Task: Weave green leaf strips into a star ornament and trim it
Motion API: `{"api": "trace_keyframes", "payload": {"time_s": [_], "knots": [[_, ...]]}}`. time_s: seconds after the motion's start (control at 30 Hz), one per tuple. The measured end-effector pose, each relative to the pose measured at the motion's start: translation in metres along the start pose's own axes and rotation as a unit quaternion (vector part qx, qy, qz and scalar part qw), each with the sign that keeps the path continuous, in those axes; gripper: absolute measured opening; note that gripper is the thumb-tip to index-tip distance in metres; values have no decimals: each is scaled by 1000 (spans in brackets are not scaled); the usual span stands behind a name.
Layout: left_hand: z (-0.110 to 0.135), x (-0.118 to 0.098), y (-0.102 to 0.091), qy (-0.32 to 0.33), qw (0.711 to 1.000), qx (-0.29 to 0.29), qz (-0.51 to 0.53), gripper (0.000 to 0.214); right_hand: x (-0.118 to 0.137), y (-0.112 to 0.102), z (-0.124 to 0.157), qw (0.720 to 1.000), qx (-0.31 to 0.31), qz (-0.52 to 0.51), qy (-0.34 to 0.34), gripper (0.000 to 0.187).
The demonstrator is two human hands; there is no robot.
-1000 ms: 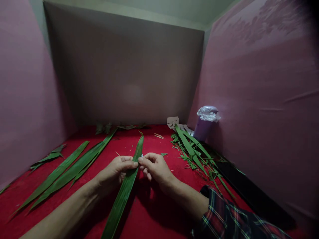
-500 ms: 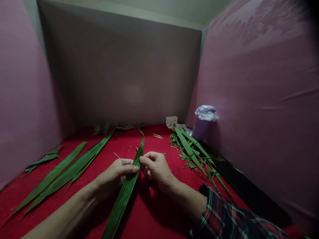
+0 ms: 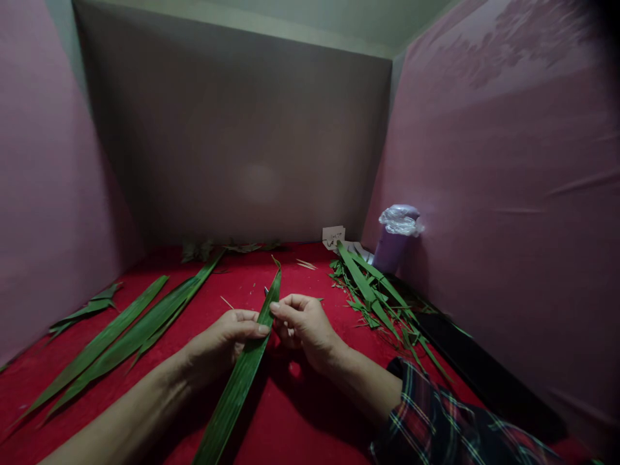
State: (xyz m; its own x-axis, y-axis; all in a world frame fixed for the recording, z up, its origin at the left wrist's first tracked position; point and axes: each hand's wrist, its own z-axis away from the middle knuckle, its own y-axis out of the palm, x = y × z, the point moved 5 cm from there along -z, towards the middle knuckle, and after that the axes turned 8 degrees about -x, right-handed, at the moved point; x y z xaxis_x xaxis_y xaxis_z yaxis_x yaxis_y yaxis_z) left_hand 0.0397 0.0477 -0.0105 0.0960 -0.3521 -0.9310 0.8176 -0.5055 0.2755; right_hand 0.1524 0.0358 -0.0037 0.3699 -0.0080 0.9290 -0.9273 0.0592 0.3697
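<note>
A long green leaf (image 3: 237,387) runs from the bottom edge up to a thin curled tip, held above the red cloth. My left hand (image 3: 232,332) is closed on it, the thumb lying flat across its face. From the other side my right hand (image 3: 305,326) pinches the leaf's right edge between thumb and forefinger, a little higher up; its other fingers curl under. Just behind the leaf, a small metal tip (image 3: 266,290) pokes out, too little of it showing to name. A thin wooden stick (image 3: 227,303) lies by my left hand.
Long leaves (image 3: 130,329) lie on the red cloth (image 3: 310,426) at left. Leaf strips and scraps (image 3: 372,290) are heaped at right, beside a purple container (image 3: 391,248) topped with clear plastic. Several toothpick-like sticks (image 3: 306,264) and a white card (image 3: 334,237) are farther back.
The leaf has shifted slightly down and left, its tip now lower and more curled. Both hands keep their grip almost in place.
</note>
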Motion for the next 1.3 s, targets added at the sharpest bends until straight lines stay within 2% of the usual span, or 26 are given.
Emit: {"api": "trace_keyframes", "payload": {"time_s": [0.3,0.43,0.57,0.7,0.8,0.93,1.1,1.3], "knots": [[-2,1,-3,-12,1000,-4,-6,10,-2,-2,-2,1000,-17,6,-9,29],[-3,0,-2,18,1000,-2,-10,14,0,-2,-2,999,-29,22,-22,26],[0,-10,0,63,997,-50,10,19,2,0,3,997,-43,51,-43,26],[1,-14,-1,73,992,-101,22,21,-1,5,6,987,-32,136,-78,25],[0,-14,-3,75,991,-112,27,23,-3,6,6,981,-26,165,-100,23],[-3,-12,-7,70,992,-91,42,21,-4,9,8,985,-10,153,-75,23],[-4,-12,-10,65,995,-58,43,15,-3,9,8,997,5,74,-27,24],[0,-9,-5,34,998,-17,49,16,-4,7,6,998,4,51,-21,23]]}}
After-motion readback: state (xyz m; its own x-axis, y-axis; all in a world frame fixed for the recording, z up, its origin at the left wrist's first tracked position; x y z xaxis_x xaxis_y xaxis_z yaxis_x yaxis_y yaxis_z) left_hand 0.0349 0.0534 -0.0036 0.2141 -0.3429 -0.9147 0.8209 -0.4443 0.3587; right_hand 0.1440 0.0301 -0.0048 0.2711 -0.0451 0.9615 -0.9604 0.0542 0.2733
